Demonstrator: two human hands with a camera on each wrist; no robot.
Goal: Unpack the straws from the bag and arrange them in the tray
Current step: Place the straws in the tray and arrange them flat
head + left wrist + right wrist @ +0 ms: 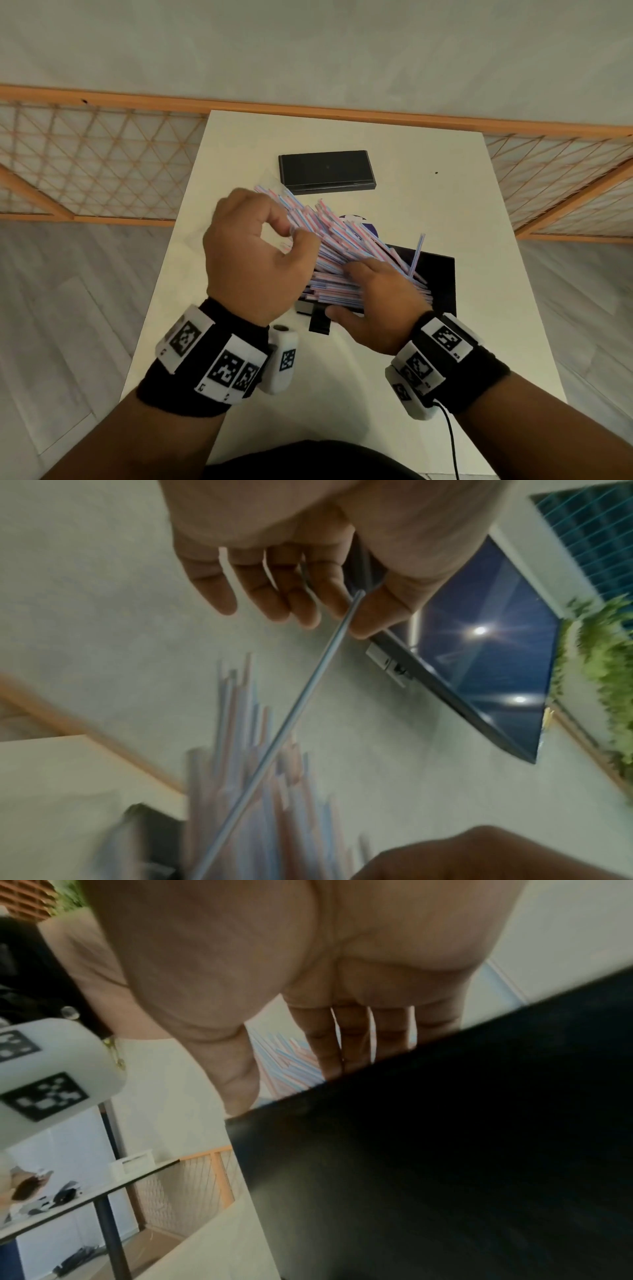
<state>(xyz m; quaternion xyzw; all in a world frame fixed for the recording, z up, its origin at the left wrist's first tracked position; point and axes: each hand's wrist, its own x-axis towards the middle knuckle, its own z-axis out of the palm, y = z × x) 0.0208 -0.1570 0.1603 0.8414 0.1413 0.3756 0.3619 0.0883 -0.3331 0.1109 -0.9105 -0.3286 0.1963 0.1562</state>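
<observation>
1. The left hand (250, 253) pinches one straw (298, 704) above the heap of straws (346, 250).
2. Right of that pinch, the right hand (376, 301) lies on the near end of the heap.
3. The heap lies in the tray (442, 284), beneath both hands.
4. Beyond the pinch, a box (325, 171) lies on the table (496, 308).
5. The bag (270, 180) lies just left of the box.

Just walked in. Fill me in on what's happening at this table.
A person is sorting a big pile of striped straws heaped over a black tray on the white table. The right hand lies on the near part of the heap with its fingers straight, steadying it. The left hand pinches a single straw between thumb and forefinger. A second black tray sits farther back, with nothing visible in it.
</observation>
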